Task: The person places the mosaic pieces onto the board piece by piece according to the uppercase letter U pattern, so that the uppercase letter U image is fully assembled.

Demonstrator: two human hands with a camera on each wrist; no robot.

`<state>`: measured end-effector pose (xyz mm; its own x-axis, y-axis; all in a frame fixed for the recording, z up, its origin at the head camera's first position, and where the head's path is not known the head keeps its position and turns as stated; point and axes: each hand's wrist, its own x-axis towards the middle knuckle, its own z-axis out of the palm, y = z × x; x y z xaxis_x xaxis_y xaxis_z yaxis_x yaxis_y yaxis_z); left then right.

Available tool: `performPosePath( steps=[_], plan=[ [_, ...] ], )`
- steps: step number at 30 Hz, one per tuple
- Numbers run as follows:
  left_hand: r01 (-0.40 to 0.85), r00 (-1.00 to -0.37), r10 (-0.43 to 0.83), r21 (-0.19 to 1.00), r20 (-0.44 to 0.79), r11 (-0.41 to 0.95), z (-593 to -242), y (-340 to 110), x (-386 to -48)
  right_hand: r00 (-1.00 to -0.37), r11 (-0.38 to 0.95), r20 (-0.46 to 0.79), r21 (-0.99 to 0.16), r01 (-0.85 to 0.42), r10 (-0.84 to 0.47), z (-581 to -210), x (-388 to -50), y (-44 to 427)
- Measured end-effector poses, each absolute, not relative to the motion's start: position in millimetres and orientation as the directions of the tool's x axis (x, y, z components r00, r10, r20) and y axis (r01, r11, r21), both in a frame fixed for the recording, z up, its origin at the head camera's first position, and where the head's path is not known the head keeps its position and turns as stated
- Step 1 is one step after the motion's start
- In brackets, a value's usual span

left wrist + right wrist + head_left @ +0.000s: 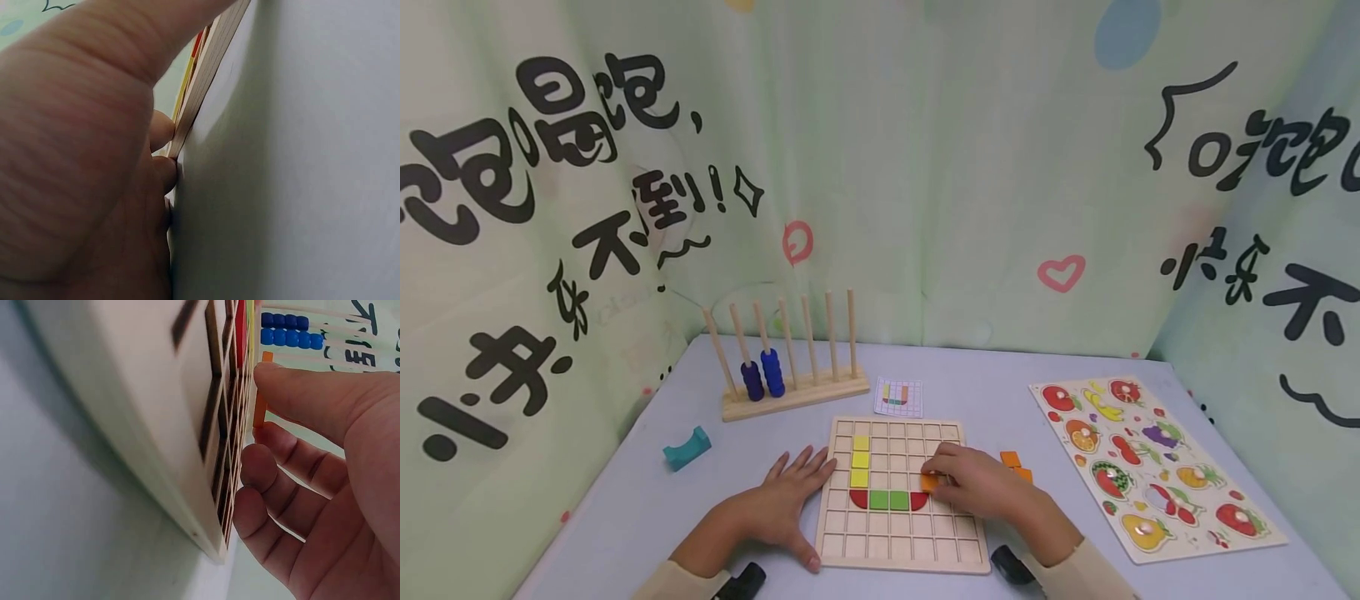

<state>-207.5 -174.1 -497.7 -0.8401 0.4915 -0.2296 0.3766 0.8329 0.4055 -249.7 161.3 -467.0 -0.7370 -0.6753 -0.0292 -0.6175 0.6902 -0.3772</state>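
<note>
A wooden grid board (902, 548) lies in front of me on the table. Three yellow square tiles (860, 460) form a column in it. Below them runs a row of two green squares (889, 500) between two red rounded pieces (918, 501). My left hand (775, 504) is spread flat on the table, its fingertips and thumb touching the board's left edge. Between thumb and index finger, my right hand (981, 482) pinches an orange square tile (260, 409) over the grid, just above the right red piece. In the right wrist view the tile stands on edge.
More orange tiles (1011, 459) lie right of the board, partly behind my right hand. A small pattern card (898, 398) and a peg rack (805, 397) with blue beads stand behind it. A teal curved block (687, 450) is at left, a fruit puzzle board (1138, 500) at right.
</note>
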Motion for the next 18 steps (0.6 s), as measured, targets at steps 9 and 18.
performPosePath(
  steps=[9, 18],
  plan=[
    [0.375, -0.838, 0.495, 0.416, -0.229, 0.828, -498, -174, -207, -0.735, 0.695, -0.044, -0.371, -0.616, -0.676, -466, -252, 154],
    [0.379, -0.840, 0.495, 0.411, -0.224, 0.829, -499, -174, -208, -0.707, 0.665, -0.028, -0.370, -0.649, -0.706, -464, -256, 150]
  ],
)
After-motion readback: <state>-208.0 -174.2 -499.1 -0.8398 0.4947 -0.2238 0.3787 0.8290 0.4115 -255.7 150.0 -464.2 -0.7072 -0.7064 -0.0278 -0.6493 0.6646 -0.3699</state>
